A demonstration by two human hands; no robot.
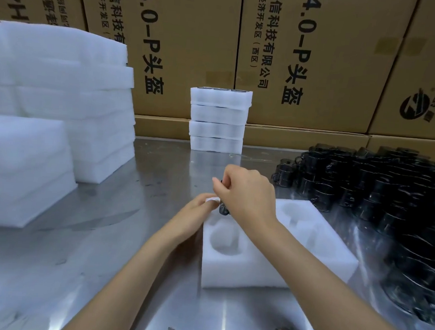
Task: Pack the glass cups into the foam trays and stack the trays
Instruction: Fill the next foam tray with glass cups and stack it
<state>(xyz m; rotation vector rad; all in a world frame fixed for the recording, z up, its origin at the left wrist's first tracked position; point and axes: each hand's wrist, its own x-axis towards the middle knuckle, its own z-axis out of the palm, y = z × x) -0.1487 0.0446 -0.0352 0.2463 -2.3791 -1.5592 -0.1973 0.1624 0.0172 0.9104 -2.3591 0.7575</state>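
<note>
On the shiny metal desk [127, 261] a white foam tray [276, 259] lies in front of the person, with round pockets cut in its top. The pockets that show are without cups. Both hands meet over the far left corner of this tray. The right hand [248, 192] is above the corner with its fingers [221, 184] curled, and they pinch a dark glass cup [223, 209], of which only a small part shows under the hand. The left hand [198, 207] comes from the lower left, and its fingers [210, 199] curl on the tray's corner, just beside the cup. I cannot tell if the cup already sits in a pocket or is only held over it.

At the right side of the desk stands a big group of dark glass cups [389, 197], close together, near the tray. At the far edge of the desk, well apart from the hands, is a stack of four filled foam trays [218, 121]; dark rims show on the top one. At the left are piles of foam sheets [56, 97]. Behind everything stand brown cardboard boxes [309, 55] with black printed characters.
</note>
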